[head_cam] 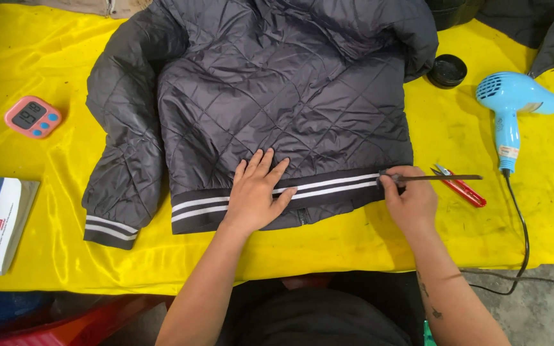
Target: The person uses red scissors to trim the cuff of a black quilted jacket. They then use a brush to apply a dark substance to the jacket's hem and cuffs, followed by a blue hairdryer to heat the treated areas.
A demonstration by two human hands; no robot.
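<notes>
Dark quilted jacket (277, 96), flat, striped hem

Bright even light; sharp; glossy cloth sheen

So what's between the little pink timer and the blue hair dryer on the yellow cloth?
In the head view, the dark quilted jacket lies between the pink timer and blue hair dryer, with a small round black tin beside it.

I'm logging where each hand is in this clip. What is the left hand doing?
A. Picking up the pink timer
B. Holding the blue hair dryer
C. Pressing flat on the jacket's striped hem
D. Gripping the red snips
C: the left hand lies open, palm down, on the striped hem of the dark quilted jacket.
</notes>
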